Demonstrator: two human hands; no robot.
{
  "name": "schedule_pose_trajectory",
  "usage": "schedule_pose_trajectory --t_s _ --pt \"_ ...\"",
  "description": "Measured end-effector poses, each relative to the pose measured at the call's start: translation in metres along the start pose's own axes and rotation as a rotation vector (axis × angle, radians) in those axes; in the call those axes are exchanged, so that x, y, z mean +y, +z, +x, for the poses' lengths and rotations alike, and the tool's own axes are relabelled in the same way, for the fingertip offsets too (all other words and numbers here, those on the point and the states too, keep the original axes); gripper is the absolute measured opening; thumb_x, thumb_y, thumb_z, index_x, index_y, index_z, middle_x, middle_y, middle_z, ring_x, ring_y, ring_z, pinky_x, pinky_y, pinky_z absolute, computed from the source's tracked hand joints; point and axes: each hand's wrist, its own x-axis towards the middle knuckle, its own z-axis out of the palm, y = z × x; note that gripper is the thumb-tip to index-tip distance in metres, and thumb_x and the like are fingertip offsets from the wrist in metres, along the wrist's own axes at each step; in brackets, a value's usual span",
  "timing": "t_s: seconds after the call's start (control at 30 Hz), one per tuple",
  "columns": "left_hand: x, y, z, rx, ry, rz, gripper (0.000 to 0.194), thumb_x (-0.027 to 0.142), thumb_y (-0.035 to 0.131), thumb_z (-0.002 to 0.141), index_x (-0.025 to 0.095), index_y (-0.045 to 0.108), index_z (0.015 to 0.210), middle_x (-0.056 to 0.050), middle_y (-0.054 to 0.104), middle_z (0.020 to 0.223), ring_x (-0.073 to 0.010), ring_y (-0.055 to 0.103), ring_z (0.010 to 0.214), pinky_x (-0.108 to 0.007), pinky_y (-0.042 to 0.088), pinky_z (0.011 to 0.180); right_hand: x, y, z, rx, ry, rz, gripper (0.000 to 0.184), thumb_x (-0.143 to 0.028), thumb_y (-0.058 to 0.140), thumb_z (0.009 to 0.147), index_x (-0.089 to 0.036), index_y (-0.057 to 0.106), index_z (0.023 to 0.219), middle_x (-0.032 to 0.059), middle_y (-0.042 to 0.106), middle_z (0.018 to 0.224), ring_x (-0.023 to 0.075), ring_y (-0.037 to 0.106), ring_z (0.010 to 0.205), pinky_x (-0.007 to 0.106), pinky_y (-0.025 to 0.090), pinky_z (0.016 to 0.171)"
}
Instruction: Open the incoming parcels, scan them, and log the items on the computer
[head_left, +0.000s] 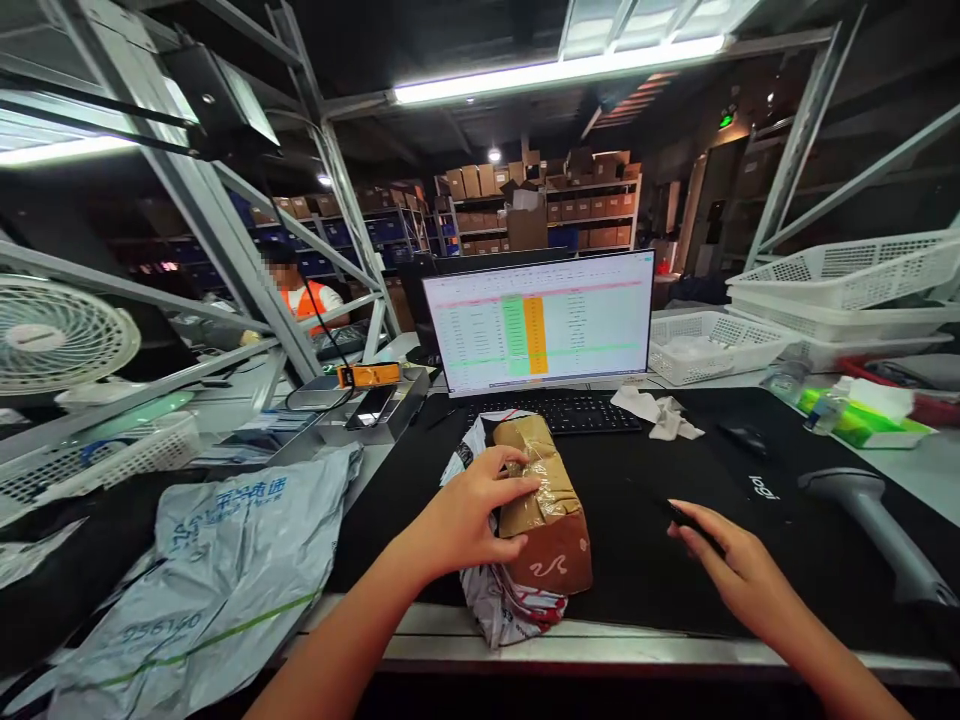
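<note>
A brown cardboard box (553, 550), bound with clear shiny tape, lies on the black desk mat near its front edge. Torn white plastic wrapping (484, 600) is bunched around its left side and underneath. My left hand (480, 500) grips the box from the left, fingers over the taped top and thumb against the near end. To the right, apart from the box, my right hand (724, 550) is closed around a slim black tool (686, 517). Most of that tool is hidden in the fingers, so its kind is unclear.
A monitor (540, 320) and keyboard (592, 413) stand behind the box. At the right are a mouse (742, 440), a barcode scanner (862, 510) and white baskets (712, 345). Grey plastic mailer bags (225, 560) and a fan (60, 335) are at left. A person (307, 295) sits beyond.
</note>
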Motion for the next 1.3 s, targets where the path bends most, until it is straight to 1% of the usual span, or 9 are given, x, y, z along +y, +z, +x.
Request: schedule_pose_trajectory --t_s 0.1,0.23,0.37,0.5,0.67,0.83,0.97,1.1,1.3 --pt "0.005 0.004 -0.01 0.034 0.025 0.173 0.055 0.023 0.078 0.079 0.019 0.063 0.131 -0.015 0.063 0.133 -0.0267 0.066 0.118 -0.039 0.059 0.098 -0.022 0.019 0.016 0.023 0.027 0.171 0.05 -0.063 0.05 0.093 -0.023 0.063 0.12 0.0078 0.071 0.102 0.0218 0.065 0.082 0.037 0.055 0.077" --pt "0.003 0.011 -0.014 0.026 0.204 0.361 0.044 0.032 0.066 0.093 0.01 0.06 0.13 -0.018 0.064 0.135 -0.0271 0.064 0.124 -0.037 0.058 0.102 -0.064 0.051 0.04 0.05 -0.002 0.413 0.056 -0.067 0.063 0.082 -0.023 0.058 0.116 0.0108 0.068 0.115 0.0268 0.063 0.107 0.039 0.053 0.091" --pt "0.002 0.014 -0.013 0.04 0.267 0.505 0.038 0.032 0.05 0.101 0.007 0.059 0.129 -0.02 0.066 0.134 -0.0257 0.066 0.122 -0.033 0.061 0.095 -0.095 0.087 0.06 0.038 -0.075 0.441 0.063 -0.063 0.069 0.076 -0.022 0.054 0.122 0.0123 0.063 0.125 0.0286 0.061 0.109 0.043 0.052 0.092" --pt "0.002 0.016 -0.014 0.14 0.299 0.622 0.035 0.026 0.042 0.104 0.004 0.058 0.126 -0.022 0.07 0.124 -0.0247 0.072 0.11 -0.031 0.064 0.083 -0.105 0.108 0.067 0.074 -0.103 0.483 0.066 -0.056 0.076 0.071 -0.022 0.053 0.123 0.0104 0.061 0.126 0.0294 0.057 0.117 0.047 0.045 0.103" --pt "0.0 0.03 -0.018 0.356 0.352 0.673 0.029 0.013 0.046 0.099 0.0 0.056 0.122 -0.022 0.076 0.108 -0.0251 0.076 0.1 -0.029 0.065 0.074 -0.105 0.111 0.063 0.01 -0.051 0.546 0.057 -0.059 0.069 0.078 -0.022 0.055 0.12 0.007 0.065 0.11 0.0247 0.062 0.092 0.04 0.052 0.082" --pt "0.0 0.042 -0.022 0.521 0.033 0.545 0.029 0.006 0.046 0.093 0.005 0.06 0.118 -0.018 0.077 0.1 -0.0232 0.077 0.088 -0.032 0.065 0.074 -0.11 0.122 0.054 0.099 -0.149 0.48 0.052 -0.058 0.068 0.082 -0.023 0.057 0.119 0.0093 0.061 0.124 0.0278 0.059 0.114 0.044 0.049 0.097" --pt "-0.004 0.036 -0.029 0.478 -0.224 0.278 0.035 0.003 0.056 0.08 0.016 0.067 0.111 -0.008 0.078 0.099 -0.0204 0.076 0.088 -0.031 0.064 0.079 -0.114 0.137 0.043 0.153 -0.174 0.427 0.051 -0.057 0.066 0.085 -0.024 0.057 0.122 0.0096 0.06 0.124 0.0281 0.057 0.118 0.045 0.048 0.099" --pt "-0.011 0.035 -0.039 0.476 -0.248 0.191 0.036 0.005 0.055 0.081 0.017 0.071 0.111 -0.008 0.078 0.099 -0.0214 0.075 0.09 -0.034 0.063 0.082 -0.117 0.146 0.034 0.159 -0.197 0.416 0.05 -0.055 0.066 0.086 -0.023 0.055 0.123 0.0108 0.058 0.125 0.0282 0.057 0.118 0.045 0.05 0.095" --pt "-0.016 0.048 -0.049 0.727 -0.314 0.058 0.023 0.017 0.052 0.094 0.018 0.075 0.1 -0.007 0.08 0.094 -0.0189 0.076 0.086 -0.031 0.062 0.079 -0.13 0.163 0.019 0.148 -0.25 0.367 0.044 -0.049 0.062 0.091 -0.025 0.051 0.126 0.0119 0.056 0.128 0.0285 0.056 0.117 0.046 0.05 0.096"
